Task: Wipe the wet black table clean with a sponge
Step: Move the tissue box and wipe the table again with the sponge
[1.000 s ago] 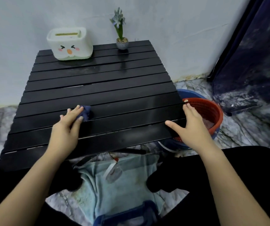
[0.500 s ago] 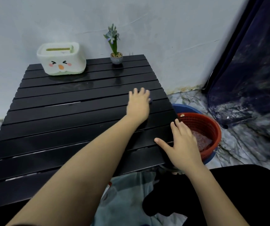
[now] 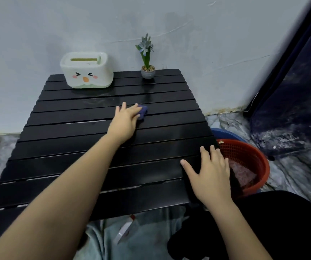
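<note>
Head view has our left hand pressing flat, fingers straight, on the blue sponge at the frame's centre, on a far slat of the black desk. Half a second ago it wiped further right, so the stroke now runs leftward; far slats remain. Our right hand rests open on the desk's right edge. Most of the sponge hides under our fingers, and wetness is hard to judge. The red basket sits lower right.

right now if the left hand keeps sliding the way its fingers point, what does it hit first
Probably the small flower pot at the table's far edge. The left hand, pressing the blue sponge, points up and slightly right across bare slats; exact alignment is uncertain.
</note>
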Motion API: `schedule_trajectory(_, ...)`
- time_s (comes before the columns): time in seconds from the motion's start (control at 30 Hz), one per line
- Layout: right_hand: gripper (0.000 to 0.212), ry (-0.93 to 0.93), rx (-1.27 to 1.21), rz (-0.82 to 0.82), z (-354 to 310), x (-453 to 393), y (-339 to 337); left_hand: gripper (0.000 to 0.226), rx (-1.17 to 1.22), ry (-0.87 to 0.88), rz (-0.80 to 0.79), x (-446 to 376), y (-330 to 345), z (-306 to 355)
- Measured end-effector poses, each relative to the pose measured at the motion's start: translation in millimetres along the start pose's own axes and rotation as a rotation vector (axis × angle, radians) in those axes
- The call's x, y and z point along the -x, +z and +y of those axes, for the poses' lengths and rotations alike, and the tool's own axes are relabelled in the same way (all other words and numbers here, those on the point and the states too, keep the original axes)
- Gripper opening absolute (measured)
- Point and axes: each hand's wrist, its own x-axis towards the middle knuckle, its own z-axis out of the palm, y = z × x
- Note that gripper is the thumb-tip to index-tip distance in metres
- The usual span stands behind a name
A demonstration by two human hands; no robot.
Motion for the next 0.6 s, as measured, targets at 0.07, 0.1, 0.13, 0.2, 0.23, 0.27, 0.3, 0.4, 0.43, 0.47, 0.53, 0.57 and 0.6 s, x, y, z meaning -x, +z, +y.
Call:
schedule_trajectory(0.07,0.082,-0.017,-0.004,0.0,-9.0,-0.4,2.8,0.037,-0.02,-0.116,0.093,25.0,-28.8,-54.7)
schedule_trajectory(0.1,0.081,-0.038,-0.012,-0.007,-14.6,0.0,4.7,0.037,-0.047,-0.172,0.14,39.7,-43.5,-79.9)
schedule_trajectory(0.13,0.081,-0.064,-0.022,-0.018,-20.3,0.8,6.6,0.037,-0.065,-0.231,0.173,54.8,-58.2,-101.8)
schedule_trajectory(0.2,0.079,-0.12,-0.039,-0.038,-32.0,3.2,11.1,0.036,-0.1,-0.353,0.241,84.6,-87.7,-144.6)
schedule_trajectory(0.23,0.079,-0.145,-0.046,-0.047,-37.2,4.7,12.9,0.035,-0.109,-0.418,0.27,97.4,-101.6,-162.9)
schedule_trajectory(0.27,0.079,-0.171,-0.052,-0.052,-41.7,6.2,14.5,0.034,-0.109,-0.48,0.303,107.9,-113.5,-177.2)
schedule_trajectory(0.3,0.079,-0.199,-0.062,-0.051,-45.7,7.8,15.8,0.033,-0.094,-0.546,0.334,116.3,-123.1,-185.5)
schedule_trajectory(0.4,0.077,-0.292,-0.097,-0.054,-56.7,12.8,19.1,0.024,-0.085,-0.716,0.446,127.8,-132.6,-176.8)
schedule_trajectory(0.43,0.076,-0.324,-0.102,-0.068,-59.8,14.9,20.8,0.024,-0.091,-0.723,0.496,130.0,-130.7,-160.6)
schedule_trajectory(0.47,0.076,-0.353,-0.107,-0.086,-62.6,17.3,22.6,0.026,-0.074,-0.688,0.525,132.1,-125.1,-140.6)
schedule_trajectory(0.53,0.075,-0.395,-0.111,-0.12,-67.5,21.9,27.5,0.032,0.0,-0.509,0.459,141.8,-98.3,-94.1)
schedule_trajectory(0.57,0.075,-0.408,-0.105,-0.127,-69.1,23.6,30.2,0.035,0.008,-0.4,0.388,149.4,-81.1,-71.3)
schedule_trajectory(0.6,0.076,-0.417,-0.093,-0.124,-70.2,24.8,33.0,0.038,0.006,-0.308,0.319,158.7,-64.0,-50.0)
